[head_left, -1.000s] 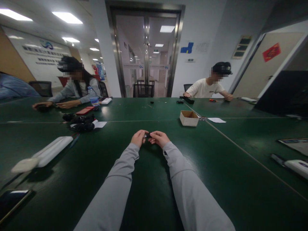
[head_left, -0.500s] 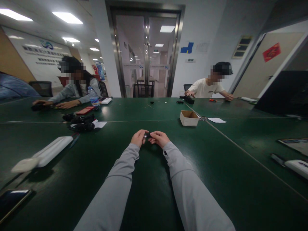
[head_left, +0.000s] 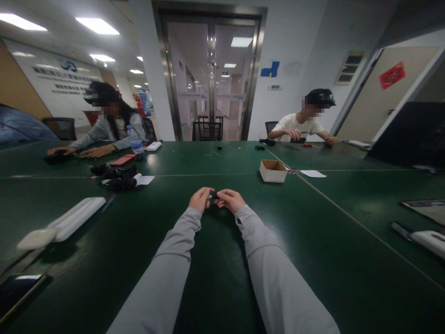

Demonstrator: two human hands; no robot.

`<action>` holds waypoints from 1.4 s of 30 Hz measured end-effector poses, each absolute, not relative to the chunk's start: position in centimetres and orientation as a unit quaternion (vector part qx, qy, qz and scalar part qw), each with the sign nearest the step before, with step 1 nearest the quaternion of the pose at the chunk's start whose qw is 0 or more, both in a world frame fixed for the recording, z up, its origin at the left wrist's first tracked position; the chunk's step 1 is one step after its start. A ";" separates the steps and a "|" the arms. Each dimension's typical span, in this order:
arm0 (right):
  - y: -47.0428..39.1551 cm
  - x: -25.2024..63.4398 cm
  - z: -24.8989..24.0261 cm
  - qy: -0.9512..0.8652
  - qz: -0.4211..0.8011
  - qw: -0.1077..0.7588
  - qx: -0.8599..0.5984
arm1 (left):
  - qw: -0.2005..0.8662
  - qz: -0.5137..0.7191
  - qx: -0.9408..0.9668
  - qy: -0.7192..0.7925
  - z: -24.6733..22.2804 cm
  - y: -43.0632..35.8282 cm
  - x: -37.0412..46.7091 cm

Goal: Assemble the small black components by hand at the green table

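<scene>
Both my hands meet over the middle of the green table [head_left: 222, 250]. My left hand [head_left: 200, 200] is closed on the silvery end of a small black object [head_left: 214, 195]. The fingers of my right hand [head_left: 231, 200] pinch the dark end of the same object from the other side. Fingers cover much of it, and it is too small to identify. A cream open box [head_left: 273, 174] stands beyond my right hand.
Black gear [head_left: 120, 178] and a white paper lie at the left, nearer than a water bottle [head_left: 135, 140]. A white device [head_left: 79, 218] and a phone [head_left: 19, 294] are at the near left. Two people sit across the table. Another paper [head_left: 313, 174] lies right of the box.
My hands and the small object have hardly moved. The person at the far right has lifted a hand from the black item on the table and shifted it right.
</scene>
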State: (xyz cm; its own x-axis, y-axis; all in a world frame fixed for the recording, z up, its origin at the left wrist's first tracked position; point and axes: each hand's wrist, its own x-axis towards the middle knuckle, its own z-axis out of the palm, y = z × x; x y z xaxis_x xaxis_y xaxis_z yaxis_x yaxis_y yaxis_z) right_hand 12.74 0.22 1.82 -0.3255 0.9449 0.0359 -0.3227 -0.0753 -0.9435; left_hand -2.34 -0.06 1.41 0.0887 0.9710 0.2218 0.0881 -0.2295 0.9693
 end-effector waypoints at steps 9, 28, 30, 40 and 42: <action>0.1 12.8 1.9 -0.477 0.656 0.487 -0.323 | 0.414 0.519 0.597 0.452 1.5 -0.2 -2.3; 0.1 12.7 2.0 -0.466 0.661 0.491 -0.323 | 0.434 0.514 0.592 0.445 1.6 -0.3 -2.2; 0.1 12.8 2.0 -0.466 0.662 0.489 -0.324 | 0.432 0.519 0.591 0.441 1.7 -0.4 -2.1; 0.1 12.7 2.0 -0.463 0.660 0.493 -0.326 | 0.439 0.529 0.580 0.437 1.9 -0.6 -2.1; 0.1 12.7 2.0 -0.453 0.658 0.504 -0.328 | 0.435 0.524 0.588 0.436 1.8 -0.5 -2.1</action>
